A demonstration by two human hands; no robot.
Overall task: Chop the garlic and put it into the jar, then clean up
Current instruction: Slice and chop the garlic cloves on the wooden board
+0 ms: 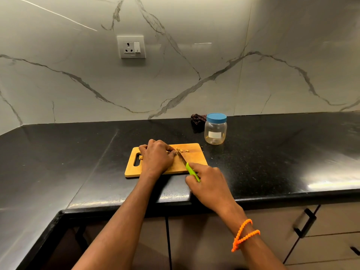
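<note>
Cutting board (194, 159) = landmark, on black counter (272, 152). Left hand (156, 157) on board, fingers curled, pinning garlic (179, 151) at far edge. Right hand (206, 182) at board's near right corner, gripping green-handled knife (190, 169), blade tip at garlic. Jar (215, 130) just beyond board's far right corner, blue lid on. Dark cloth (197, 121) behind jar.
</note>
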